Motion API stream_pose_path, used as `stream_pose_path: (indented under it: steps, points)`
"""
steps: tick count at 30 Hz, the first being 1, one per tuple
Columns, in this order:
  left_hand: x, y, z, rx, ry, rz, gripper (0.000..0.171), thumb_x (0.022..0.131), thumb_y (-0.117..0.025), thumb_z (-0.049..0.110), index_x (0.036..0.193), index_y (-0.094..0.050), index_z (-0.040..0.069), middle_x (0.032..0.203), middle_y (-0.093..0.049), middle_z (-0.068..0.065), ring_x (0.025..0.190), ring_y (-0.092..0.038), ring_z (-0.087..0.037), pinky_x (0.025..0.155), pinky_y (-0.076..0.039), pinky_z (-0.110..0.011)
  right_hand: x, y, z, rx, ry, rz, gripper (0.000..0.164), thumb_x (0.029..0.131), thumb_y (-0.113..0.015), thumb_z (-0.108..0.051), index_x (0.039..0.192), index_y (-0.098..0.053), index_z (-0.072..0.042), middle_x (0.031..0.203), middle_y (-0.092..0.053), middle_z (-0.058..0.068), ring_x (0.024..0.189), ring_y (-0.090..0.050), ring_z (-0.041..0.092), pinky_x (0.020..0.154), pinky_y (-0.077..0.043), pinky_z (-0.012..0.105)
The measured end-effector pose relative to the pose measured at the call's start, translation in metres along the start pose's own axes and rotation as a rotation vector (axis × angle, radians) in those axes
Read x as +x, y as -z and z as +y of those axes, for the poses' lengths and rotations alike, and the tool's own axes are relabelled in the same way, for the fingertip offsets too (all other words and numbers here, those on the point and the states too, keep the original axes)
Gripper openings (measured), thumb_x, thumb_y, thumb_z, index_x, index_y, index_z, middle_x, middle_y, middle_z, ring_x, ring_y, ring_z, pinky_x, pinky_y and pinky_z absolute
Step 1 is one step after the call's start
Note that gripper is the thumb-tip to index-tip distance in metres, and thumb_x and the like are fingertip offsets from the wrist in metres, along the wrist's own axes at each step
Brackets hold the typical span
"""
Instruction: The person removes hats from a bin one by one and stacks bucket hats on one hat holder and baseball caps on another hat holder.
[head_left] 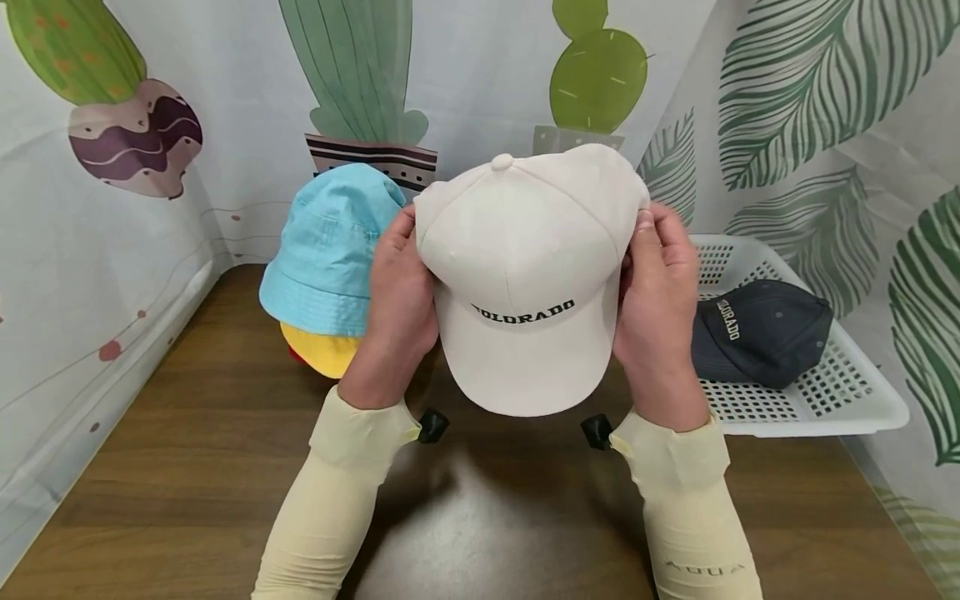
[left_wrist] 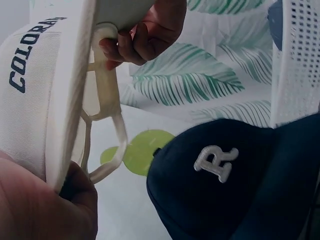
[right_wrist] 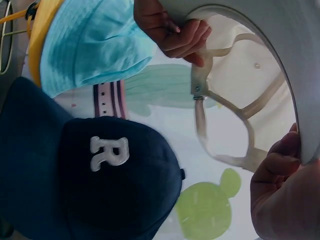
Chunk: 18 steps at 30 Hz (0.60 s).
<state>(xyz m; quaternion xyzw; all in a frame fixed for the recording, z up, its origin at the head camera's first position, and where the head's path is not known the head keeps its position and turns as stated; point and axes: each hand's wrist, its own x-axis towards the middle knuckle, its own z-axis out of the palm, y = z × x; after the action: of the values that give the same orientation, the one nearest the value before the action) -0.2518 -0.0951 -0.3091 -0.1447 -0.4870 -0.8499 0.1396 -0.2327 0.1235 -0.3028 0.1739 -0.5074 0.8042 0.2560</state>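
My left hand (head_left: 401,292) and right hand (head_left: 660,300) grip the two sides of a cream baseball cap (head_left: 525,242), held up over the table with its brim toward me. Black COLORADO lettering crosses its front. From beneath, the right wrist view shows the hollow inside and the back strap (right_wrist: 200,82), close to the left fingers. A navy baseball cap (left_wrist: 220,170) with a white letter R stands behind the cream one. In the head view the cream cap hides it.
At the left, a light blue bucket hat (head_left: 333,250) lies over a yellow one (head_left: 322,348), with a sliver of red below. A white perforated basket (head_left: 862,400) at the right holds a dark grey cap (head_left: 772,333). Patterned cloth (head_left: 247,100) hangs behind the wooden table (head_left: 187,483).
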Motion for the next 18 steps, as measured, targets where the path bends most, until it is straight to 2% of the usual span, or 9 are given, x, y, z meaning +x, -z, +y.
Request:
stream_pose_path:
  steps: [9,18]
  points:
    - [0.008,0.009,-0.018,0.113,0.02,0.081,0.024,0.112,-0.053,0.025,0.126,-0.065,0.009,0.118,-0.066,-0.003,0.1,-0.064,-0.015,0.089,-0.054,-0.027,0.006,0.009,0.027,-0.112,-0.13,0.02,0.024,0.114,-0.05,-0.023,0.125,-0.066,-0.009,0.105,-0.072,0.008,0.093,-0.069,0.019,0.079,-0.056,0.034]
    - [0.017,0.016,-0.03,0.155,0.061,0.092,0.027,0.114,-0.05,0.026,0.129,-0.063,0.008,0.116,-0.066,-0.002,0.101,-0.064,-0.014,0.091,-0.053,-0.028,0.01,0.012,0.042,-0.219,-0.191,0.056,0.024,0.113,-0.053,-0.027,0.127,-0.065,-0.011,0.097,-0.075,0.004,0.093,-0.071,0.018,0.081,-0.056,0.034]
